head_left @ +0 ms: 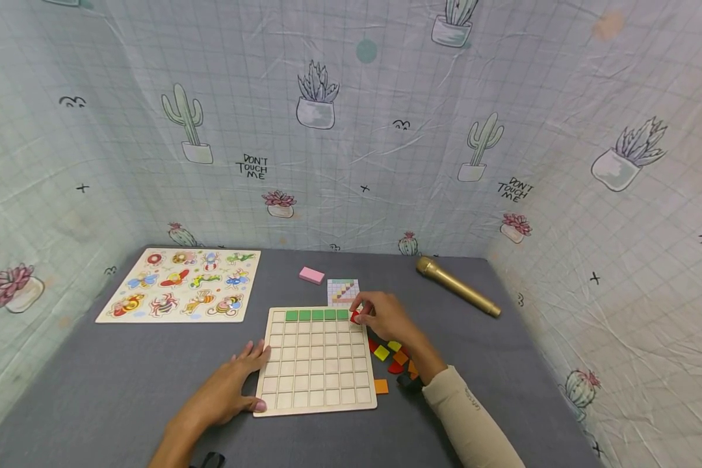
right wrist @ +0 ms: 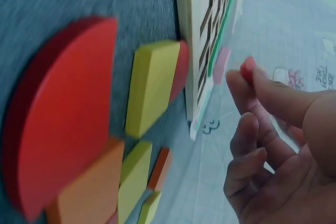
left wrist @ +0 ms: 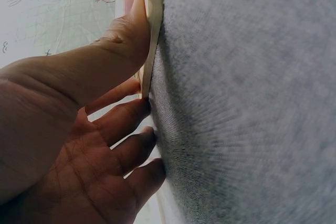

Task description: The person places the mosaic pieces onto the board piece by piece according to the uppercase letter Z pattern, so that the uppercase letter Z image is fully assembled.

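Observation:
A pale wooden grid board (head_left: 318, 364) lies on the table, with a row of several green squares (head_left: 318, 315) in its top row. My left hand (head_left: 229, 390) rests along the board's left side, fingertips at the edge and thumb at the near left corner. In the left wrist view the thumb (left wrist: 134, 30) lies against the rim and the other fingers extend loosely. Over the top right corner of the board, my right hand (head_left: 389, 318) pinches a small red piece (head_left: 355, 316) between thumb and index finger. The fingers cover most of that piece's shape.
Loose pieces lie right of the board, including a yellow square (head_left: 381, 353), a red half-disc (right wrist: 68, 114) and an orange piece (head_left: 381, 387). Behind it are a printed pattern card (head_left: 342, 292) and a pink block (head_left: 312, 275). A picture puzzle board (head_left: 178, 286) and a gold microphone (head_left: 459, 286) flank them.

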{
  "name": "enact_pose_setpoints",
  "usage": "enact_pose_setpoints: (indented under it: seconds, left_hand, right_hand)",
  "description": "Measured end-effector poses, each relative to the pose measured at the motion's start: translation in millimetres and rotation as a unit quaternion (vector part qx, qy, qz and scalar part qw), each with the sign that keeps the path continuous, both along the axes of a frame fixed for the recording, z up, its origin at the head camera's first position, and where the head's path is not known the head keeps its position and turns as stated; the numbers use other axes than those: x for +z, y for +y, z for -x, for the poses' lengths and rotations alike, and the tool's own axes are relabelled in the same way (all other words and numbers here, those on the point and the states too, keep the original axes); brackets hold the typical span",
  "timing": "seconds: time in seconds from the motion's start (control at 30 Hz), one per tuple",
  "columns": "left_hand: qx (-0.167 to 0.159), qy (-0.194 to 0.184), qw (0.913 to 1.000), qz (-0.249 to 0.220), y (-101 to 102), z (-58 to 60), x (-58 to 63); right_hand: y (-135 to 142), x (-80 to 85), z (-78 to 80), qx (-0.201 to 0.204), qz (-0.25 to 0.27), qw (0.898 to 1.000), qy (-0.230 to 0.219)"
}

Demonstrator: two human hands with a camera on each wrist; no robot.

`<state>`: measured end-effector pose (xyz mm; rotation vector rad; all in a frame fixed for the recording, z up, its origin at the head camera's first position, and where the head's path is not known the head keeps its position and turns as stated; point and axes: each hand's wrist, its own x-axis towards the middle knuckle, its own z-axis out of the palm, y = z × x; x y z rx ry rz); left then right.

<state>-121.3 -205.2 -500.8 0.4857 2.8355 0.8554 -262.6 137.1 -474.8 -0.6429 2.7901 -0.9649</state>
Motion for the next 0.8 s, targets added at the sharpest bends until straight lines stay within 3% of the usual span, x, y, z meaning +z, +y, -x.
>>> enact_pose_setpoints:
  seconds: [0.37, 0.53, 0.8]
  left_hand:
    - [-0.001, 0.006, 1.0, -0.002, 0, -0.3, -0.9]
    - [-0.002, 0.001, 1.0, -0.006, 0, -0.5, -0.3]
    - [-0.002, 0.003, 1.0, -0.008, 0, 0.5, -0.4]
  right_hand:
    - [-23, -7.7, 2.6, -0.056, 0.01, 0.998, -0.017]
    - [-32, -13.3, 6.7, -0.081, -0.022, 0.996, -0.023]
    - [-42, -6.8, 4.3, -0.105, -0.05, 0.993, -0.024]
